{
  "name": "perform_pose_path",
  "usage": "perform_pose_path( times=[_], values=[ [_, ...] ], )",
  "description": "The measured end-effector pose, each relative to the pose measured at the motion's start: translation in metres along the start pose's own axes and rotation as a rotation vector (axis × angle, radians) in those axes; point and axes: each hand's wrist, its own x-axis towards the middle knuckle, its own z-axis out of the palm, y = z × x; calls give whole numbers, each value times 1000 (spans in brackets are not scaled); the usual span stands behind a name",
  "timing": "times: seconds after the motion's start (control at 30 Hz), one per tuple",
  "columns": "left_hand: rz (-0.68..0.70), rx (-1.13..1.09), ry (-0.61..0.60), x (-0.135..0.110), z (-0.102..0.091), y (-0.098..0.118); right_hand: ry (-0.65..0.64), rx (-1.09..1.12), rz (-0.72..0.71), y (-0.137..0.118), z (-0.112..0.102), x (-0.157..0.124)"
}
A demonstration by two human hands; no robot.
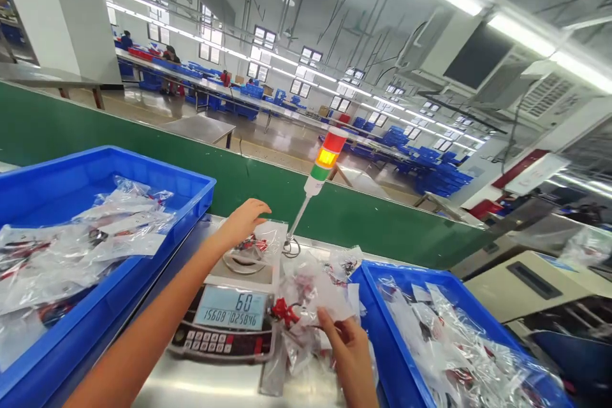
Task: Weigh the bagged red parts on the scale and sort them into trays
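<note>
The left hand (243,223) hangs over a square steel weighing pan, its fingers (258,206) pressed together and slightly curled. Just below it, a small clear plastic bag of red and black parts (251,247) lies on the pan; I cannot tell whether the fingers touch it. The right hand (349,357), near and right of the pan, pinches a crumpled clear plastic bag (310,293) between thumb and fingers (329,325). A red connector (284,312) shows at that bag's left end, and more loose clear bags lie around it on the brushed steel table (215,389).

The black-and-silver digital counting scale (222,325) sits left of the right hand, its pale blue display showing 60. Behind the pan rises a slim stack light (327,156) with red, lit amber and green bands. A blue plastic tray (109,166) full of bagged parts sits at the left, and a second blue plastic tray (406,274) of bagged parts sits at the right. A green panel (143,146) runs along the table's far edge. Far off, people work at long benches stacked with blue crates (253,90).
</note>
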Motion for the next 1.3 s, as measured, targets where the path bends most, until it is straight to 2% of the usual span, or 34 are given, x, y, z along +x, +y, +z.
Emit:
perform_pose_path(
  times=[0.1, 0.17, 0.23, 0.33, 0.43, 0.53, 0.6, 0.67, 0.77, 0.9, 0.97, 1.07, 1.13, 1.2, 1.3],
  values=[
    [18, 46, -89, 38, 22, -15, 118, 43, 1, -2, -13, 7],
    [3, 85, -102, 44, 26, -20, 187, 93, -36, -9, -13, 17],
    [-23, 114, -75, 40, 17, -22, 190, 130, -72, -21, -6, 32],
    [-59, 134, 50, 28, -19, -16, 145, 106, -178, -45, 15, 64],
    [-92, 153, 270, 13, -69, -4, 92, 19, -347, -66, 49, 100],
    [-129, 183, 485, -7, -110, 9, -1, -14, -410, -75, 86, 130],
    [-145, 199, 569, -20, -127, 18, -60, -13, -403, -72, 105, 144],
    [-151, 205, 598, -30, -133, 27, -75, -10, -390, -67, 114, 151],
    [-137, 192, 563, -36, -127, 41, -40, 10, -385, -60, 107, 151],
    [-98, 141, 432, -30, -99, 63, -84, 48, -409, -68, 82, 128],
    [-64, 106, 319, -26, -79, 74, -192, 104, -402, -78, 71, 111],
    [23, 44, 111, -27, -49, 90, -428, 200, -332, -91, 61, 84],
    [72, -5, 1, -31, -34, 98, -484, 202, -276, -91, 55, 70],
    [93, -28, -17, -35, -28, 100, -382, 164, -240, -83, 46, 61],
    [61, 23, 83, -35, -32, 86, -99, 157, -177, -58, 28, 53]
  ],
)
